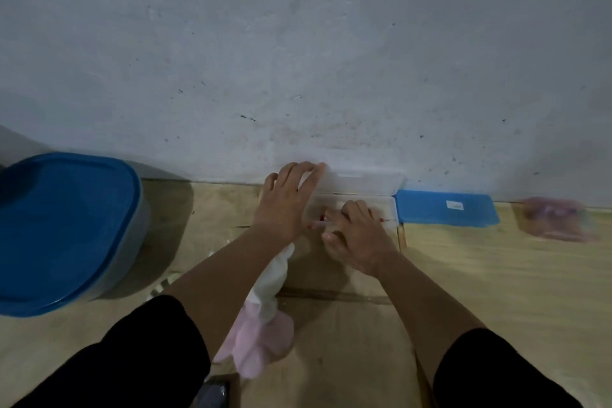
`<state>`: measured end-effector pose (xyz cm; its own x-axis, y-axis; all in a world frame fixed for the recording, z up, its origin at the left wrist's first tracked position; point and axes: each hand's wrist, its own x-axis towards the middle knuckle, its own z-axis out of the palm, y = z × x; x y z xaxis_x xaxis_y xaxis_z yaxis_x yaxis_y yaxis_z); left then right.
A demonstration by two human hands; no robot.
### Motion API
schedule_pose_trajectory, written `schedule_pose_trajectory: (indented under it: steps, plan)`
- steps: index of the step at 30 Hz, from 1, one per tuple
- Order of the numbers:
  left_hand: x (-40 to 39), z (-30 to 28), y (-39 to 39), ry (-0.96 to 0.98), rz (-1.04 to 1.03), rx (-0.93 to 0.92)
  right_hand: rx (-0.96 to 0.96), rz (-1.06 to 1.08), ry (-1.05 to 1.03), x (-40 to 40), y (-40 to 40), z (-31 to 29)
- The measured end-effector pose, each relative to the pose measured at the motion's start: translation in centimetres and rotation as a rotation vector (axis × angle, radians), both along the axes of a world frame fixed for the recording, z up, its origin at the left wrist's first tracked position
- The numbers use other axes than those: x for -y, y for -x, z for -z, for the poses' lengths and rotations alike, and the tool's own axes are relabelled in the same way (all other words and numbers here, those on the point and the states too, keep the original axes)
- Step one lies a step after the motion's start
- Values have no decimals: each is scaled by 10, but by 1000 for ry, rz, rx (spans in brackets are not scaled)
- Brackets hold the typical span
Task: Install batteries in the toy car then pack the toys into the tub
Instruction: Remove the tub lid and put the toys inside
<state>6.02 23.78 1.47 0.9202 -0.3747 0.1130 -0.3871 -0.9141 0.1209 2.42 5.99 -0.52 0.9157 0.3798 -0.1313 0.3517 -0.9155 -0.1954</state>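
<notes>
Sitting against the wall (298,43), a clear plastic box (364,195) is standing open on the desk (496,275). The left hand (288,202) is pinching its raised lid (367,180). The right hand (356,238) is reaching inside with curled fingers; what it grips is unclear. The blue-lidded tub (63,228) is resting at far left, a blue lid (447,207) just right of the box.
</notes>
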Motion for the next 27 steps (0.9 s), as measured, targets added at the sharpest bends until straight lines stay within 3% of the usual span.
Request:
schedule_pose_trajectory:
  steps: [3,7,12,19,24,27]
  plan:
    - [1,4,-2,1,8,103,189,106,21,2,2,-8]
    - [5,6,1,28,-5,133,260,180,73,9,-4,-17]
    - [6,5,11,-108,60,-110,173,190,149,13,-1,-8]
    - [17,8,13,-101,37,-96,62,219,108,9,14,9]
    - [20,-6,14,-109,-27,-182,-33,214,144,8,12,-10]
    - [1,-23,30,-31,-132,-161,116,164,152,-1,13,-33]
